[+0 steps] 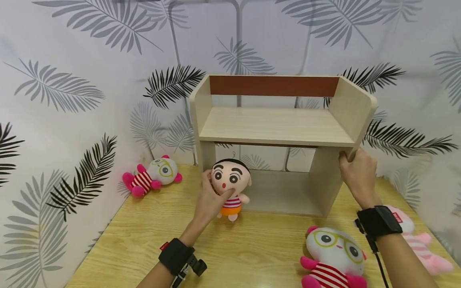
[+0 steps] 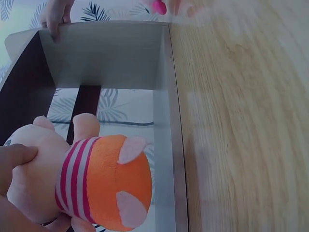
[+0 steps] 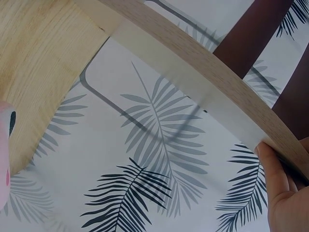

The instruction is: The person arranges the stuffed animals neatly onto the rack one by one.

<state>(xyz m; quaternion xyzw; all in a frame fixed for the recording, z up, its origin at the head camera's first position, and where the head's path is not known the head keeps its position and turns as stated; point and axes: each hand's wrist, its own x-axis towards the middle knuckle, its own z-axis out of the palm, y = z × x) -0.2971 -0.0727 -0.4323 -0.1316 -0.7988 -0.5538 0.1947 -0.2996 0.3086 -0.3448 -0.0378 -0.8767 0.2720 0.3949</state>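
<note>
A plush boy doll (image 1: 230,180) with thick eyebrows, a striped shirt and orange shorts is gripped around the head by my left hand (image 1: 212,198). It hangs at the front left of the shelf's lower compartment; in the left wrist view its orange shorts (image 2: 116,179) and feet point right. My right hand (image 1: 358,172) holds the right side panel of the small wooden shelf (image 1: 277,126), just below the middle board. From the right wrist view, the fingers (image 3: 273,169) wrap the panel's front edge (image 3: 207,63).
A pink-and-white panda plush (image 1: 153,176) lies at the table's back left. Another panda plush with yellow glasses (image 1: 335,248) sits at the front right. A pale pink plush (image 1: 419,244) lies partly behind my right forearm. Leaf-patterned cloth (image 1: 65,140) hangs behind the wooden table (image 1: 144,232).
</note>
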